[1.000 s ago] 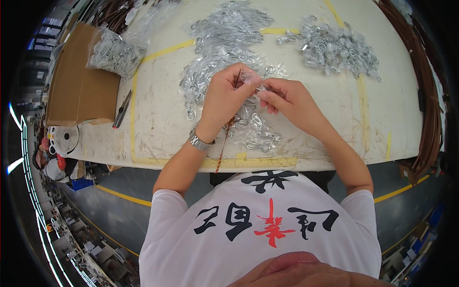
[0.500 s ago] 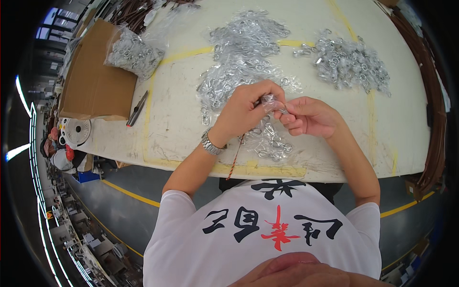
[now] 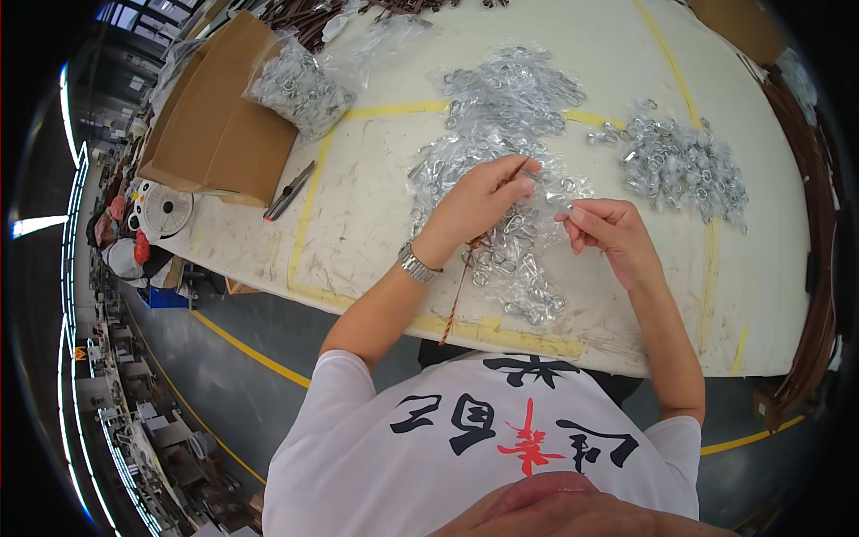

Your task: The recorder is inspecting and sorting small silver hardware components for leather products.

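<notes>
My left hand (image 3: 483,201) is closed, with a thin brown cord (image 3: 459,295) running out below it and hanging toward the table's near edge. A dark, thin end shows between its thumb and forefinger. To its right, my right hand (image 3: 617,234) pinches something small and shiny at its fingertips, too small to name. Beneath and behind both hands spreads a large heap of metal snap hooks in clear plastic bags (image 3: 514,89). Several more bagged hooks (image 3: 528,286) lie between my forearms, close to the near edge.
A second heap of bagged hooks (image 3: 684,170) lies at the right. At the left stand a cardboard box (image 3: 215,116) with a full plastic bag (image 3: 304,89) against it, a utility knife (image 3: 290,191) and a white fan (image 3: 165,210). Brown straps (image 3: 792,242) line the table's right edge.
My hands were together over a clear plastic bag and have drawn apart, the right one moving right and down. The whole view has shifted slightly.
</notes>
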{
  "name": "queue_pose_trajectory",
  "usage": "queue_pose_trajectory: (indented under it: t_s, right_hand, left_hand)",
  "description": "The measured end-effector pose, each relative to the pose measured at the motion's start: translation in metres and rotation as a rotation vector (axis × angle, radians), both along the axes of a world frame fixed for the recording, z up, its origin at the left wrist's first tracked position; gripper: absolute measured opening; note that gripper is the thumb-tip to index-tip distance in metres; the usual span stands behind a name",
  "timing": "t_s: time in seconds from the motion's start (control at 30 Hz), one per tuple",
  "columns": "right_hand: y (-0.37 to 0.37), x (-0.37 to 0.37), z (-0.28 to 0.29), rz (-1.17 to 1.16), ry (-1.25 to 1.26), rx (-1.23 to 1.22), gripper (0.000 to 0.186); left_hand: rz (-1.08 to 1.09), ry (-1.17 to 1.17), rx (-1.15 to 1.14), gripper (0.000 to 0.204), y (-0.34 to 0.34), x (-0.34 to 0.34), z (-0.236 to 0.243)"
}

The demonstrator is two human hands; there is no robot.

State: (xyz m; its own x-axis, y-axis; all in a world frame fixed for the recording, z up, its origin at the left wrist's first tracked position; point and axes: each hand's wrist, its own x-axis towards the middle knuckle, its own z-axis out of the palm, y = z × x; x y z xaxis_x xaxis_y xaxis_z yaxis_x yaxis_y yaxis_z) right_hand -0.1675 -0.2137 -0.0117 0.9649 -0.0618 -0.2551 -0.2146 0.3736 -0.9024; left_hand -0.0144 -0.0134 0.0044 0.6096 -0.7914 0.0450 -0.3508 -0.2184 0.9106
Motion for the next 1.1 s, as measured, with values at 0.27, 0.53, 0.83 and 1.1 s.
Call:
queue_pose_trajectory:
  t_s: [0.27,0.53,0.83,1.1]
  right_hand:
    - [0.005,0.0,-0.015,-0.149,-0.097,-0.298,0.021]
    - [0.043,-0.001,0.004,-0.332,-0.183,-0.528,0.021]
    - [-0.025,0.007,0.01,-0.424,-0.174,-1.084,0.02]
    - [-0.041,0.118,0.007,-0.296,-0.472,-1.799,0.025]
  left_hand:
    - [-0.163,-0.098,-0.066,0.039,-0.005,-0.038,0.007]
    - [-0.092,0.107,-0.007,0.04,-0.011,-0.043,-0.004]
    - [-0.033,-0.049,0.041,0.028,-0.006,-0.019,-0.003]
    - [0.137,0.116,-0.15,0.025,-0.005,-0.004,-0.012]
